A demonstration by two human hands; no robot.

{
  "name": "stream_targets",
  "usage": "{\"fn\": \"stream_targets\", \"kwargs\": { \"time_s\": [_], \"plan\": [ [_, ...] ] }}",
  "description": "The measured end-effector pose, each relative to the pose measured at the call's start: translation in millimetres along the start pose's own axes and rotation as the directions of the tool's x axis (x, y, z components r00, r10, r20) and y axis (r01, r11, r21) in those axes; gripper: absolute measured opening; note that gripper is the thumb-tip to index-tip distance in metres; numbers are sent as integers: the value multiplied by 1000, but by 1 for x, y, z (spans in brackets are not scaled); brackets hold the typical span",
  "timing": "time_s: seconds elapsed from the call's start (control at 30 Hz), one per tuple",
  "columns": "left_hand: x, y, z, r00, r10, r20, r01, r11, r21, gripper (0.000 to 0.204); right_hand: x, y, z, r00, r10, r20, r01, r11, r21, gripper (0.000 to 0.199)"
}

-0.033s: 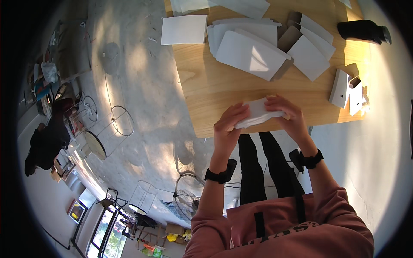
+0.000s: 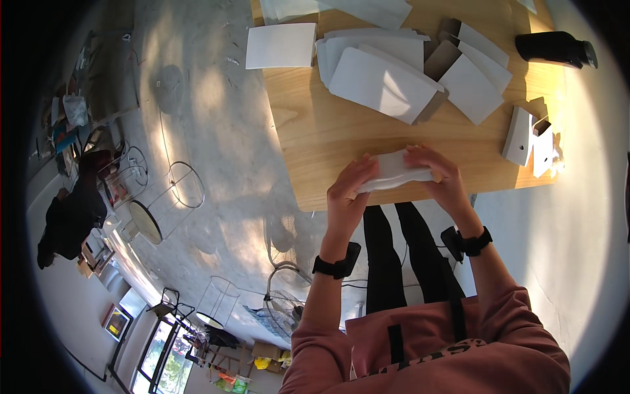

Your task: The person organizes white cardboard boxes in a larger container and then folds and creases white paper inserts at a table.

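Between my two hands, just above the near edge of the wooden table (image 2: 305,141), is a small white folded carton (image 2: 396,168). My left hand (image 2: 350,180) grips its left end, fingers over the top. Around its right end, my right hand (image 2: 438,171) is closed the same way, fingertips on the upper face. The thumbs are mostly hidden. Beyond my hands lie several overlapping flat white cartons (image 2: 384,85). To their right are more white cartons (image 2: 474,88) with dark inner sides showing.
A white rectangular piece (image 2: 281,46) lies at the table's far left edge. A black bottle (image 2: 550,48) lies at the far right; small white boxes (image 2: 520,136) stand near the right edge. Round-seated wire stools (image 2: 146,221) and a floor fan (image 2: 282,299) are on the left floor.
The carton's near side looks slightly turned and smoother, and my left fingers have shifted a little. Everything else stays in place.
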State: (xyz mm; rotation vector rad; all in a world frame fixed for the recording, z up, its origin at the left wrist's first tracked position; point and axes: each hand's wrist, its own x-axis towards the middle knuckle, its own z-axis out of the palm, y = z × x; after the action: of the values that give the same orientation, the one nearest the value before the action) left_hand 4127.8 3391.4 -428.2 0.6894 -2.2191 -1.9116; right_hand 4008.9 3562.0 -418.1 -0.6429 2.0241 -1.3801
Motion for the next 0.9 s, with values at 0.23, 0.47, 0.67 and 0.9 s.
{"fn": "stream_targets", "kwargs": {
  "time_s": [0.23, 0.47, 0.67, 0.9],
  "plan": [
    [-4, -22, 6, 997, 73, 8, -74, 996, 45, 40, -3, 23, 0, 999, 41, 5, -42, 997, 70, 37],
    [3, -13, 13, 997, -54, -54, 52, 998, -31, 36, -1, 16, -1, 981, 191, -39, -184, 972, 147, 37],
    [0, -15, 10, 994, -98, 42, 101, 992, -79, 34, -1, 21, -3, 973, 230, -31, -225, 967, 124, 33],
    [2, -15, 8, 982, -188, 10, 188, 975, -119, 26, 2, 18, -3, 988, 150, -25, -148, 987, 68, 27]
  ]
}}
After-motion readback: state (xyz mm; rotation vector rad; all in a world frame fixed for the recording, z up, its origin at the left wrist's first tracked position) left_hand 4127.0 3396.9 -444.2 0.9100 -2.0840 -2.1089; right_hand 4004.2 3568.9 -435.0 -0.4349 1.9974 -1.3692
